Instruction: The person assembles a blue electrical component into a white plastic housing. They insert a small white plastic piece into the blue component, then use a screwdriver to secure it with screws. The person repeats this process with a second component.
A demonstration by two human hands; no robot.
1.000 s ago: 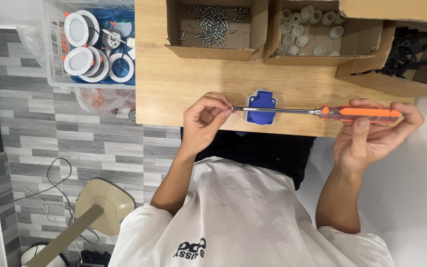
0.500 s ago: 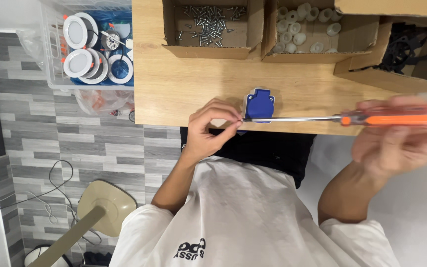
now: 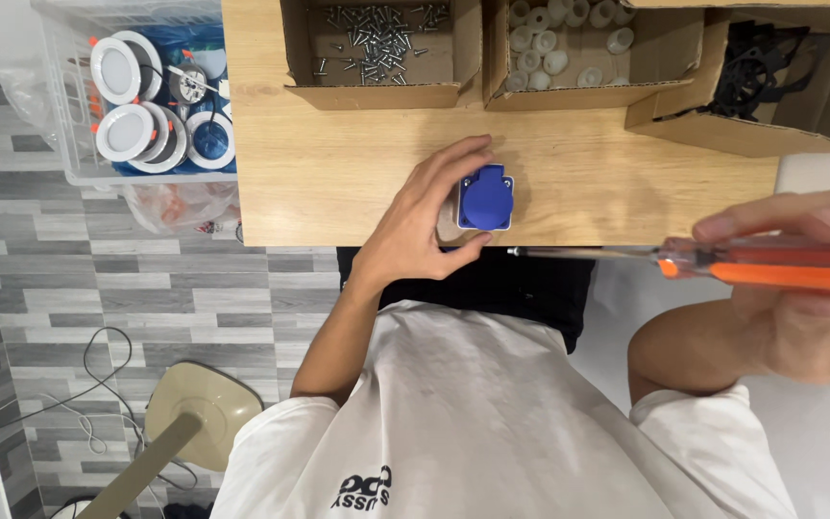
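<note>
A worker's left hand (image 3: 422, 219), which half a second ago pinched the screwdriver tip beside the blue socket (image 3: 485, 196), has now dropped onto the socket itself, fingers (image 3: 453, 159) spread and curled around it, thumb below, steadying it near the front edge of the wooden bench (image 3: 338, 173). The right hand (image 3: 799, 288) has drawn nearer the camera, fingers wrapped tight around the orange screwdriver (image 3: 722, 264), its shaft level, the tip just beside the left thumb. Cardboard boxes of screws (image 3: 377, 43) lie beyond the fingertips.
</note>
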